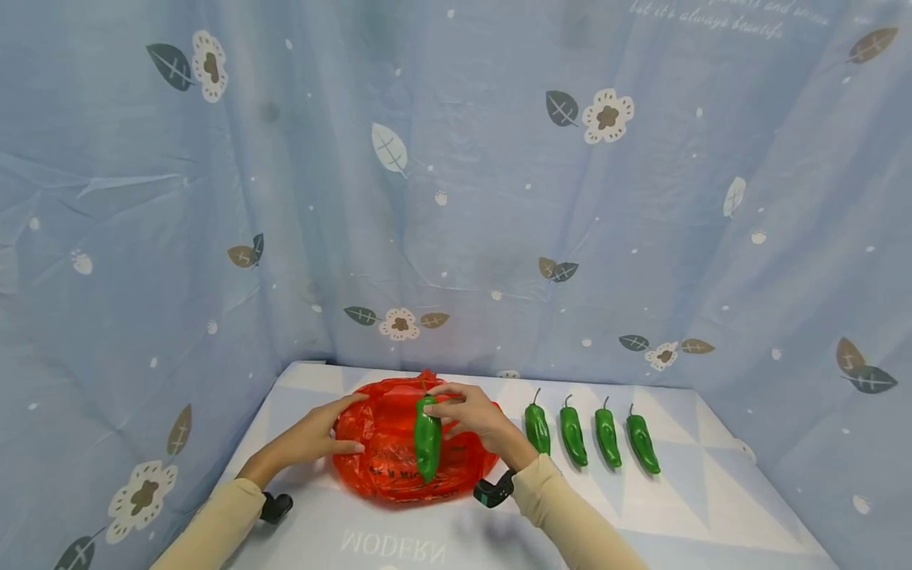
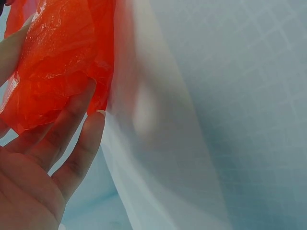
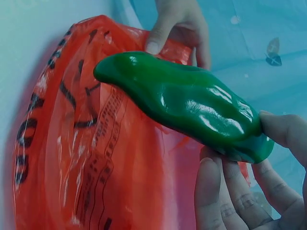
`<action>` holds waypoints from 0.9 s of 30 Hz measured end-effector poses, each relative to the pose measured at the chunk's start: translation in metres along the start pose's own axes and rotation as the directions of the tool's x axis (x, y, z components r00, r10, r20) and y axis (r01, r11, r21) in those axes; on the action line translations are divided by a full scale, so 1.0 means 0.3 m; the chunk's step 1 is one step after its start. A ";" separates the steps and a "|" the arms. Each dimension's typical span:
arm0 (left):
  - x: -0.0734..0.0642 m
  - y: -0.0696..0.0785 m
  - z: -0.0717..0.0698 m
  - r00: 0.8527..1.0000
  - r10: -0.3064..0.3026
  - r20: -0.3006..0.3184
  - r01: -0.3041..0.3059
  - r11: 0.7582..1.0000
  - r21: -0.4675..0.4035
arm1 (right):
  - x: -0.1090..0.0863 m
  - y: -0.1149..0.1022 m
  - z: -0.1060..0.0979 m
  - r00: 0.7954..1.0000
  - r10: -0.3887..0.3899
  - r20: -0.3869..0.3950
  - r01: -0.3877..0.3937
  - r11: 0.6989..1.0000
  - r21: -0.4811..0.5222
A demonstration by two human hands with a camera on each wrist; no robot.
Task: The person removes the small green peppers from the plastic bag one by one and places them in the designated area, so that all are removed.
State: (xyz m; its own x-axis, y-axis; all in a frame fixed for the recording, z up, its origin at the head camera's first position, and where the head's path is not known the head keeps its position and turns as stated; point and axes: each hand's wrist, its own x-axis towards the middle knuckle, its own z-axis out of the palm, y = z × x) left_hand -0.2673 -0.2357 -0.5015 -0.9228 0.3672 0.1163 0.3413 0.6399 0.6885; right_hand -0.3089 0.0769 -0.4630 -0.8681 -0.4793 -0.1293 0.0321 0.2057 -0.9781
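A red plastic bag (image 1: 385,467) with dark printing lies spread on the table. My left hand (image 1: 321,431) grips its left side; in the left wrist view the thumb and fingers lie on either side of the red film (image 2: 62,52). Over the bag, my right hand (image 1: 473,416) pinches a glossy green chili pepper (image 1: 427,439) near its stem end, tip pointing down. Up close in the right wrist view, the pepper (image 3: 177,98) shows thumb on one side and fingers on the other. Whether anything lies inside the bag cannot be told.
Several more green peppers (image 1: 572,434) lie in a row right of the bag, stems toward the back. The pale table (image 1: 698,507) carries mirrored lettering near the front. Blue patterned curtain (image 1: 484,198) hangs behind and on both sides.
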 end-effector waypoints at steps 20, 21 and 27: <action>0.021 -0.005 0.010 1.000 -0.016 -0.009 0.016 1.000 -0.003 | -0.047 0.029 -0.163 0.998 0.004 -0.064 -0.005 1.000 -0.009; 0.022 -0.005 0.010 1.000 -0.016 -0.010 0.016 1.000 -0.003 | -0.049 0.032 -0.172 0.998 0.003 -0.067 -0.004 1.000 -0.012; 0.028 -0.008 0.012 1.000 -0.015 -0.009 0.015 1.000 -0.007 | -0.064 0.042 -0.221 0.996 0.014 -0.085 -0.014 1.000 -0.001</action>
State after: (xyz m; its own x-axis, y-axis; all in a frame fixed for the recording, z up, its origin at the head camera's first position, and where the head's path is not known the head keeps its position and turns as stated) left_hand -0.2752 -0.2317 -0.5046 -0.9296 0.3512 0.1123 0.3260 0.6409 0.6949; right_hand -0.3247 0.1454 -0.4621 -0.9065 -0.4022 -0.1285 0.0436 0.2135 -0.9760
